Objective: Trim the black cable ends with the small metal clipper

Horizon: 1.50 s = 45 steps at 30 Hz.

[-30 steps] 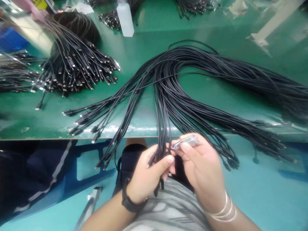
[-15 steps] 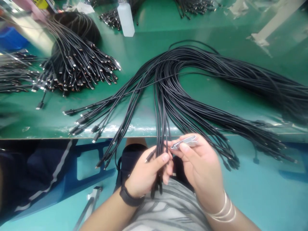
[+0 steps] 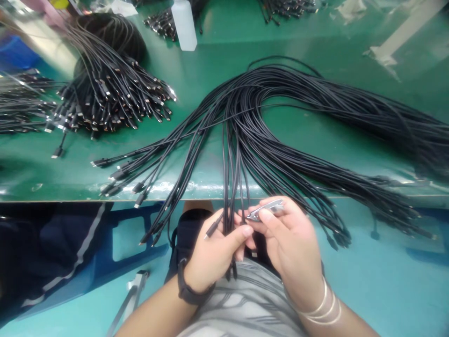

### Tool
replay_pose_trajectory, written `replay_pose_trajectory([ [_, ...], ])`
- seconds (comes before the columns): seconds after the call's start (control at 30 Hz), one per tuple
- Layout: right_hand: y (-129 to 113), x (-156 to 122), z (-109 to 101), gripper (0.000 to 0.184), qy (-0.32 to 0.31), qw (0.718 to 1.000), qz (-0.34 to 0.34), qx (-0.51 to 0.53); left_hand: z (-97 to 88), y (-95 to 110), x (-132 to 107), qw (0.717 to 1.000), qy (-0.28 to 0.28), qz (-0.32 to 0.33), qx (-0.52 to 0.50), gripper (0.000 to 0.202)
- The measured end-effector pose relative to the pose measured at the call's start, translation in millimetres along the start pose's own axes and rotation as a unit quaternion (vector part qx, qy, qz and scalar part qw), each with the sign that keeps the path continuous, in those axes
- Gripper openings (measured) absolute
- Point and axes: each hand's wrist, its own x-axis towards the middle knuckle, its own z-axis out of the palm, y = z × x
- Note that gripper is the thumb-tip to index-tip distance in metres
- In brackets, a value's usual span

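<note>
Dozens of black USB cables point(image 3: 229, 187) drape over the green bench edge point(image 3: 70, 200).
Left hand point(image 3: 217, 248) clenches a bunch; right hand point(image 3: 291, 238) pinches steel nail clippers point(image 3: 265, 210) close, a firm, steady hold.

We are looking from the person's head, facing forward and down, and peering closely over the left hand point(image 3: 213, 255) and right hand point(image 3: 289, 248), with the shirt point(image 3: 242, 304) nearest us and the green surface point(image 3: 52, 178) stretching ahead, its front edge crossing just below mid-frame.
</note>
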Motion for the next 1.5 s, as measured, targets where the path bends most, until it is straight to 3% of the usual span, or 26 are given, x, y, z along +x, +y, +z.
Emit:
replay_pose_trajectory([
  [0.27, 1.2, 2.1, -1.6, 0.016, -0.026, 1.0, 0.0, 0.007, -0.3, -1.3, 0.2, 1.0, 0.001, 0.014, 0.015, 0.024],
  [1.03, -3.1, 2.2, 1.5, 0.014, -0.004, 1.0, 0.019, 0.017, 2.5, -0.7, 0.1, 0.998, 0.026, 0.003, 0.057, 0.023],
  [1.17, -8.4, 4.3, 1.6, 0.015, -0.059, 0.997, 0.042, 0.034, 3.2, -0.5, 2.7, 0.998, 0.018, -0.02, 0.056, 0.024],
  [1.23, -11.6, 5.2, -0.3, 0.016, -0.096, 0.994, 0.053, 0.0, 1.3, 0.4, 3.8, 0.996, 0.014, -0.037, 0.075, 0.026],
  [1.33, -17.3, 5.6, -5.1, 0.016, -0.079, 0.99, 0.019, -0.112, -6.4, 1.3, 1.1, 0.993, 0.026, -0.046, 0.106, 0.025],
  [1.43, -20.2, 5.6, -10.6, 0.011, -0.065, 0.968, -0.031, -0.24, -18.3, 0.0, -6.1, 0.994, 0.039, -0.025, 0.102, 0.028],
  [1.5, -17.0, 6.3, -12.8, 0.009, -0.08, 0.97, -0.027, -0.23, -26.1, -2.0, -11.1, 0.996, 0.038, 0.007, 0.077, 0.034],
])
